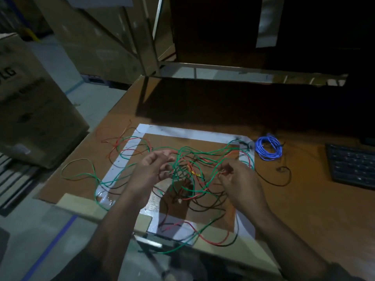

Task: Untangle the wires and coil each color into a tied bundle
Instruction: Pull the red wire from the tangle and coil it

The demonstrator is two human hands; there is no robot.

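Observation:
A tangle of green, red and black wires [188, 175] lies spread over the white taped square [182, 131] on the brown table. Long green loops [81, 167] trail off to the left, and a black wire [284, 179] loops out to the right. A blue wire bundle [267, 148], coiled, sits apart at the right. My left hand [150, 171] has its fingers curled into the left side of the tangle and holds strands there. My right hand [241, 183] pinches a red wire at the tangle's right side.
A dark keyboard [353, 165] lies at the table's right edge. A large cardboard box [30, 110] stands on the floor to the left. More boxes and a metal frame [150, 37] stand behind the table. The table's front edge runs just below the wires.

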